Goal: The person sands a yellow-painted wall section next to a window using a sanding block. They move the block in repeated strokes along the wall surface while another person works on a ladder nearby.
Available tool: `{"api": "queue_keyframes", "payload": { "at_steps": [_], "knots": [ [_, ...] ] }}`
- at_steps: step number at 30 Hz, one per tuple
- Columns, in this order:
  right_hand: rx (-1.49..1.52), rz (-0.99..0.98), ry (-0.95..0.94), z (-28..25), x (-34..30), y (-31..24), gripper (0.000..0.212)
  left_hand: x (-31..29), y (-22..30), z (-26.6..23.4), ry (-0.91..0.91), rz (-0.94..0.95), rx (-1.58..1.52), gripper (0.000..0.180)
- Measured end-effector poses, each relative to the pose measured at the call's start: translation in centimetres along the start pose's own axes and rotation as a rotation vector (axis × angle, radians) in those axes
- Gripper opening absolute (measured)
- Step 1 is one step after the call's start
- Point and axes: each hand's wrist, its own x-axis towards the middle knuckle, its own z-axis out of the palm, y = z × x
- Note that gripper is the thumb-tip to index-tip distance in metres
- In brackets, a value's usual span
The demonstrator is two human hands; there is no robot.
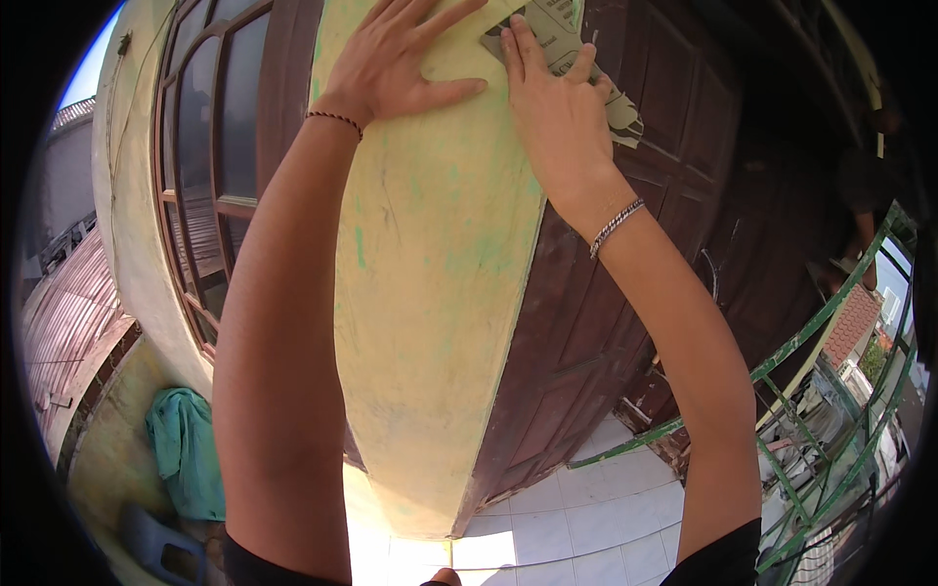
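Note:
Both my arms reach up to a yellow painted wall [440, 293] with green patches on it. My left hand [391, 68] lies flat against its upper part, fingers spread and thumb out to the side, holding nothing. To its right, my right hand [562, 122] presses a grey-brown sheet of sandpaper [557, 29] with dark print on its back to the wall near the right edge. The fingers lie over the sheet, and a ragged corner of it sticks out past the wall's edge. The sheet's gritty side is hidden.
Right of the wall is a dark brown panelled door [576, 322]; to the left, a wood-framed window [210, 137]. Green metal railing [806, 337] runs along the right side. White tiles [547, 527] cover the floor. A green cloth [186, 454] hangs low left, above a dark plastic stool [161, 547].

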Motion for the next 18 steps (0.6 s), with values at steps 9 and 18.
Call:
{"api": "queue_keyframes", "payload": {
  "at_steps": [9,18],
  "knots": [
    [-0.02,-0.047,0.041,1.4,-0.7,1.5,0.077,0.0,0.1,0.3,0.015,-0.003,0.022,0.095],
    [0.047,-0.134,0.118,3.2,-1.4,3.6,0.075,0.2,0.1,0.3,0.0,-0.009,0.031,0.095]
  ]
}}
